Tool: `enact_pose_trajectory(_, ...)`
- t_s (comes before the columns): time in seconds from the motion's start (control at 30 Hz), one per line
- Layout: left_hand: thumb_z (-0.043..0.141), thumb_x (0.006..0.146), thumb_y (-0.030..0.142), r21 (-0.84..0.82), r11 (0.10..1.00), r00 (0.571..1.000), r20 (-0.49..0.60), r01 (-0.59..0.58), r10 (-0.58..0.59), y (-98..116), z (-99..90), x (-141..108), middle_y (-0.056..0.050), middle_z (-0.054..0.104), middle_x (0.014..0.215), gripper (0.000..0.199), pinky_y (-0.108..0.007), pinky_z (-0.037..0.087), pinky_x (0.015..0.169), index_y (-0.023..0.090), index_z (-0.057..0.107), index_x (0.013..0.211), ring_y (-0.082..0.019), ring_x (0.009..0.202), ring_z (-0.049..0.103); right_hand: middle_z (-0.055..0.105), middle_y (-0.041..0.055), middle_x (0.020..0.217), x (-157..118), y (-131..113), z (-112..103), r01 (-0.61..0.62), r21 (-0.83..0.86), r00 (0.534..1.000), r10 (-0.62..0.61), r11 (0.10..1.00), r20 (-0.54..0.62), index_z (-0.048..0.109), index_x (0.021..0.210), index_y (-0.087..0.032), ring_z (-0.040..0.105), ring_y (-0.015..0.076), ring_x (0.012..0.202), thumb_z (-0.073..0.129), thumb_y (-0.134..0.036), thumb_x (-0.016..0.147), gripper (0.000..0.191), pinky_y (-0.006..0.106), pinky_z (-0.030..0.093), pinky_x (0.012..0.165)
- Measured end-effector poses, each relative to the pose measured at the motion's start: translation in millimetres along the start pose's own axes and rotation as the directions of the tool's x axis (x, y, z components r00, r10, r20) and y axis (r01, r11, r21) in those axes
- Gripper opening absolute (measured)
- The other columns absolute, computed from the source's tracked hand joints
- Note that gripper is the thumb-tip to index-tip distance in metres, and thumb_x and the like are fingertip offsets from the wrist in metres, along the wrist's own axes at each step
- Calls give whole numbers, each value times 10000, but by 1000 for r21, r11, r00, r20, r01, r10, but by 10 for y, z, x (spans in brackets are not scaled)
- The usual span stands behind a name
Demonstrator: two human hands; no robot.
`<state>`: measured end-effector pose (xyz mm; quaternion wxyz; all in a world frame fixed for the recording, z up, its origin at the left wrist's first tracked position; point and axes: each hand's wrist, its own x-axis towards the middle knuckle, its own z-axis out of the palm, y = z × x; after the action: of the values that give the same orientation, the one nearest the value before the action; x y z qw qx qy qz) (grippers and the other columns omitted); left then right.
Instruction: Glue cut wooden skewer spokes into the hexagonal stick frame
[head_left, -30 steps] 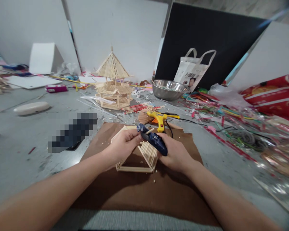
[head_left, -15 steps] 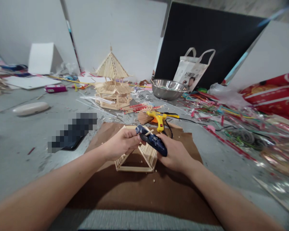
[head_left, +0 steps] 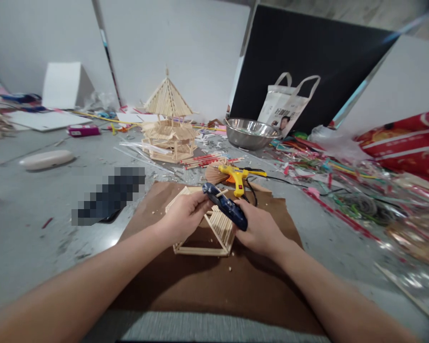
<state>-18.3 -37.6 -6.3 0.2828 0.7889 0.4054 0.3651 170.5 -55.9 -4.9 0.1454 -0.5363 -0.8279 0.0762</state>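
Observation:
My right hand (head_left: 259,226) is wrapped round a dark blue plier-like tool (head_left: 229,207), which slants across above the work. A short thin wooden stick (head_left: 221,193) pokes out across the tool near its upper end. My left hand (head_left: 188,214) is closed in a pinch at that end, on the stick; its fingertips are partly hidden. Below both hands, a many-sided frame of wooden sticks (head_left: 200,251) lies on brown paper (head_left: 200,286). Rows of sticks fill its right side, and my left hand covers part of its left side.
Beyond the paper's far edge rests a yellow glue gun (head_left: 239,178) with a black cord. Behind it stand a stick pagoda (head_left: 168,138), red-tipped sticks (head_left: 209,161) and a metal bowl (head_left: 252,136). A phone (head_left: 109,197) lies left; tangled scraps (head_left: 361,202) spread right.
The stick frame appears shifted very slightly right, and my left hand has turned a little, its fingers drawn slightly back. My right hand keeps its hold on the tool.

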Motion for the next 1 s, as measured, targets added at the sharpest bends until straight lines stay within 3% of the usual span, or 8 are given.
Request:
enact_pose_trajectory(0.1,370,782,301,-25,1000,1000,24,12,-12,8,-9,1,1,562,676,264,-215,377,613,171,587,858,-134,679,505,545,64,984,12,19,1,21,40,1000,-20,999,-16,398,1056,-180,513,197,848,455,-192,628,432,308,387,712)
enact_pose_trajectory(0.23,403,765,278,-206,978,996,86,-11,29,60,-35,21,-3,586,736,238,-223,388,671,163,606,815,-131,733,509,527,72,1036,15,46,-6,61,63,998,-61,996,-14,382,1092,-170,498,204,912,456,-192,628,470,331,382,763)
enact_pose_trajectory(0.47,436,746,293,-372,926,980,196,61,14,41,-79,37,24,529,596,225,-168,353,529,130,583,697,-69,555,430,514,88,1065,0,64,-16,87,47,996,-86,995,-14,381,1107,-153,484,220,948,463,-229,636,484,348,382,785)
enact_pose_trajectory(0.67,454,747,306,-456,866,956,283,206,-79,64,-88,30,69,330,412,274,-151,207,382,113,511,560,-29,398,263,513,80,1065,-2,81,-15,99,63,995,-99,993,2,373,1112,-166,488,216,939,461,-227,644,480,341,383,778)
enact_pose_trajectory(0.83,467,745,352,-589,708,893,428,390,-135,-6,-81,17,91,210,401,248,-166,120,340,126,512,653,-24,350,164,519,76,1048,1,81,-14,98,71,995,-99,993,8,381,1104,-174,494,213,921,461,-239,657,459,337,380,764)
enact_pose_trajectory(1.0,497,736,318,-644,578,838,529,501,-137,-37,-107,11,94,201,408,204,-150,109,323,120,543,735,-14,340,142,523,82,1022,2,69,-31,97,59,993,-100,994,57,397,1075,-169,494,204,900,472,-204,634,449,318,374,750)
